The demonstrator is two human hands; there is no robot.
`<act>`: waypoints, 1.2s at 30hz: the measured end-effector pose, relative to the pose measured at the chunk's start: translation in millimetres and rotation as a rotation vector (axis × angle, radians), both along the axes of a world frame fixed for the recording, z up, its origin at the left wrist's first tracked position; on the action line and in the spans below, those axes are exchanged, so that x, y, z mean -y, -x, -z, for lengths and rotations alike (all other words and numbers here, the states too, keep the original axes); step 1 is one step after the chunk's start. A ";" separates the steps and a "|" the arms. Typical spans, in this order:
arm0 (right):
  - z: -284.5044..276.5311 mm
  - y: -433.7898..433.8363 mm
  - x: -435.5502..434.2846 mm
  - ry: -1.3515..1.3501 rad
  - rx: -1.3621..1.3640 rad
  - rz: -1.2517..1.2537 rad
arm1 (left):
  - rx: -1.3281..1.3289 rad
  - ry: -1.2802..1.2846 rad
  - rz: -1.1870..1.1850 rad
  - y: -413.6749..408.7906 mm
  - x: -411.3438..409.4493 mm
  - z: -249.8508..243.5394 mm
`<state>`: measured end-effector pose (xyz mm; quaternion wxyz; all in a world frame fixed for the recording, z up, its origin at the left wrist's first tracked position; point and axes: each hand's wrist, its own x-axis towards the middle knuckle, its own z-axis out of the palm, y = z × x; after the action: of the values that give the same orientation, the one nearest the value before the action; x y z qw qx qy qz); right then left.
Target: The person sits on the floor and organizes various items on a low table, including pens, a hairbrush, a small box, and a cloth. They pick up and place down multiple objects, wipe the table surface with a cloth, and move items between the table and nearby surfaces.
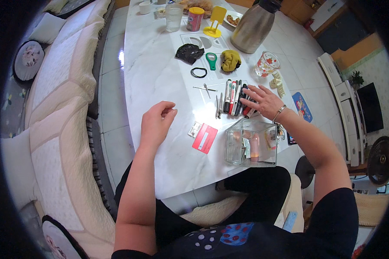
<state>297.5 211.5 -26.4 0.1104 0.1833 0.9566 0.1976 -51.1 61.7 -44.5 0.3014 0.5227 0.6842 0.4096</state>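
My right hand (261, 102) lies with spread fingers over the right end of a row of markers and pens (235, 97), partly covering them. Its fingertips seem to touch the pens, but none is gripped. Loosely curled, my left hand (157, 124) rests at the table's left side with nothing visible in it. Between the hands are slim metal tools (219, 106), a red card (205, 138) and a small clear-and-metal item (194, 129). Just below my right hand stands a clear plastic box (235, 149), holding a pinkish bottle (254, 147) and other small things.
Farther up the marble-patterned table (149, 81) lie a black plastic bag (189, 53), green peeler-like tool (211, 61), black band (198, 73) and mustard cloth bundle (230, 60). A steel jug (254, 27), patterned glass (266, 64), yellow phone stand (216, 21) and water glass (174, 19) stand there.
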 end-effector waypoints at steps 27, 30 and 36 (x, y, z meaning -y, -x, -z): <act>2.2 55.1 -37.2 0.342 0.131 -0.231 | -0.014 -0.013 0.049 -8.4 -7.4 9.7; -3.4 57.5 -32.1 0.366 0.094 -0.229 | -0.019 -0.014 0.052 -9.9 -7.1 10.3; 4.5 60.1 -38.0 0.360 -0.004 -0.291 | -0.032 -0.025 0.049 -10.2 -6.9 8.2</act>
<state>237.5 249.5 -31.0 0.1098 0.0211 0.9930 0.0372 -40.9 68.6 -52.7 0.2937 0.5496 0.6707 0.4024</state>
